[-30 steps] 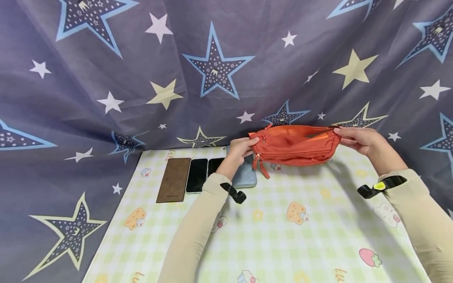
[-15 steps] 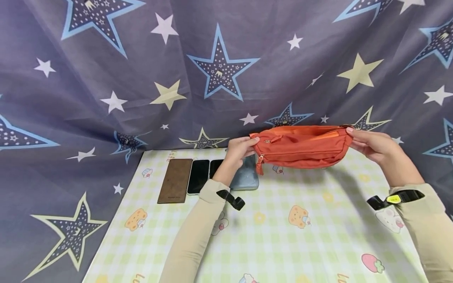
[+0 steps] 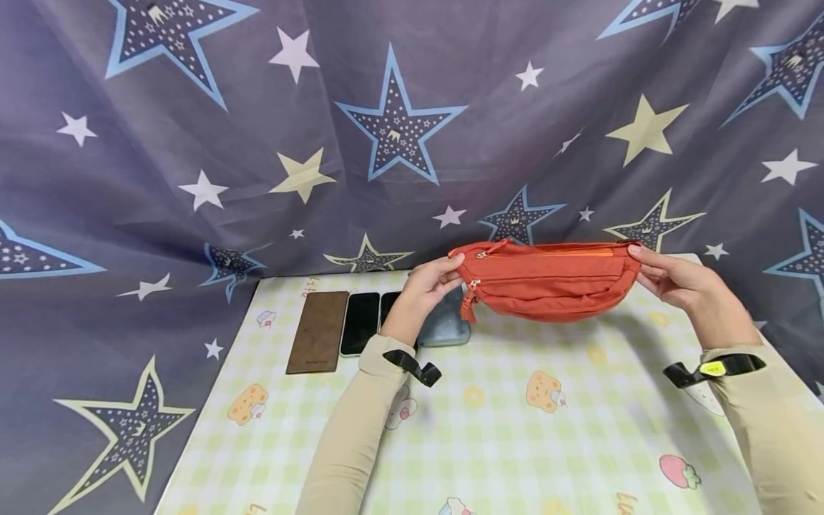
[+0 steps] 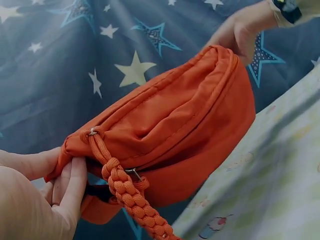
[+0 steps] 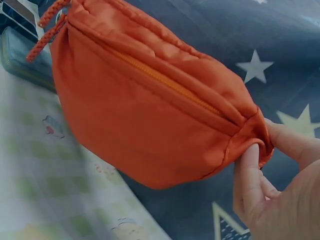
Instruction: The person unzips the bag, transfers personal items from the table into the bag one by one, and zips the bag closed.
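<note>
An orange-red waist bag [image 3: 553, 282] hangs above the back of the table, stretched between both hands. My left hand [image 3: 425, 286] pinches its left end between thumb and fingers; the left wrist view shows the grip beside a braided zipper pull [image 4: 132, 195]. At the opposite end my right hand [image 3: 682, 282] pinches the corner, and in the right wrist view its thumb and fingers [image 5: 250, 172] fold round the fabric. Two zippers cross the bag's front, with pulls toward the left end. Whether anything is inside cannot be seen.
Left of the bag lie a brown wallet [image 3: 317, 332], a black-screened phone [image 3: 360, 323] and a second phone [image 3: 389, 304], partly covered by the left arm. A blue-grey zip case [image 3: 447, 322] sits behind the left wrist. A starry curtain [image 3: 257, 107] rises behind the checked tablecloth [image 3: 489, 450].
My right hand has shifted right and slightly down, pulling the bag wider. The bag's front has turned more toward the head camera and its upper opening looks flatter. The items on the table stay put.
</note>
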A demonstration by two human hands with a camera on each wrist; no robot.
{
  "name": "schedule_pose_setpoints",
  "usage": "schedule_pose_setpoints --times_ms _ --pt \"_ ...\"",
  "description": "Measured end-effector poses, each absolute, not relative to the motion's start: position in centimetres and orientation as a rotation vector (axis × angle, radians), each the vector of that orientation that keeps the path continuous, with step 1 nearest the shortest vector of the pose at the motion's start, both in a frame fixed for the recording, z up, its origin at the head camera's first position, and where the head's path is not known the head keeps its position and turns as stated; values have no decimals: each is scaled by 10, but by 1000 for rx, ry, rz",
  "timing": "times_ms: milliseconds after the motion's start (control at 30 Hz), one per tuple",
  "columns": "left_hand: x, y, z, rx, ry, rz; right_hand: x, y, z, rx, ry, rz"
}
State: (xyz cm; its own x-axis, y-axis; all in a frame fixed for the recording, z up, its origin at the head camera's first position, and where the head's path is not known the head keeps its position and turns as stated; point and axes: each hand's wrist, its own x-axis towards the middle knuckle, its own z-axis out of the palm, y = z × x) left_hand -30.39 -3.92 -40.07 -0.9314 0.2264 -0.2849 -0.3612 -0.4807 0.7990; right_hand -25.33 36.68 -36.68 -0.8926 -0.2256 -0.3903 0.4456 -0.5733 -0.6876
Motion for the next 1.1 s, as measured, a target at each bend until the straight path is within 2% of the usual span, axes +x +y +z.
schedule_pose_setpoints --times_ms 200,400,633,1100 --pt "-309 -35 -417 -192 1388 2365 -259 374 -384 425 1159 -2421" --pt "-315 -27 -430 -325 1463 2310 -267 378 -401 484 1123 -2371" --pt "-315 -21 -443 -447 1581 2244 -270 384 -415 424 1136 -2302" --pt "-318 -25 -440 -402 1666 2031 -280 387 -425 507 1152 -2261"
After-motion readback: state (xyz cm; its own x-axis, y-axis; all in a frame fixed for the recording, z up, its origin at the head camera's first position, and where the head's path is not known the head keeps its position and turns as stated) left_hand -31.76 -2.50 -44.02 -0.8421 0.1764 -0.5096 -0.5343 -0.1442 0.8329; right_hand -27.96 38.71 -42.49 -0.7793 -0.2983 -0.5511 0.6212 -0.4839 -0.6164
